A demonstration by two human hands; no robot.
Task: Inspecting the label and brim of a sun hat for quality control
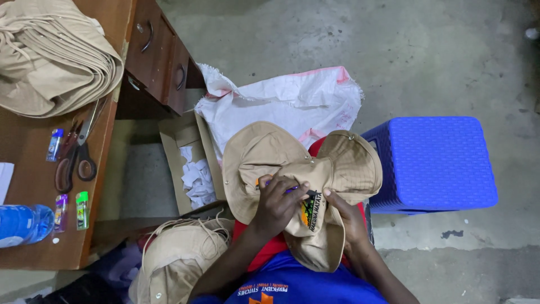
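Your left hand [278,201] was clamped on a thin pen-like tool [292,190], tip pressed to the hat [304,174]; can't tell exactly what the tool was. Your right hand [347,217] was closed on the hat's crown fabric just beside the embroidered patch [311,213], fingers tucked under the cloth. The hat sat on your lap, brim spread wide and folded over your knees. Judging by the drape, it's light and floppy with no stiffness, so it would bunch and slide unless pinned; best grip looked like the crown next to the patch, fabric pulled taut, not the loose brim. Containers, relative to the hat: open cardboard box [188,169] just left of it, holding white paper scraps [197,177]; white woven sack [287,101] right behind it, mouth open, contents not visible. Blue stool [433,163] just right of the hat. Second hat [180,259] with cords lower left. Further left, desk [34,169] with stacked tan fabric [50,56], scissors [76,163], a bottle [22,224].
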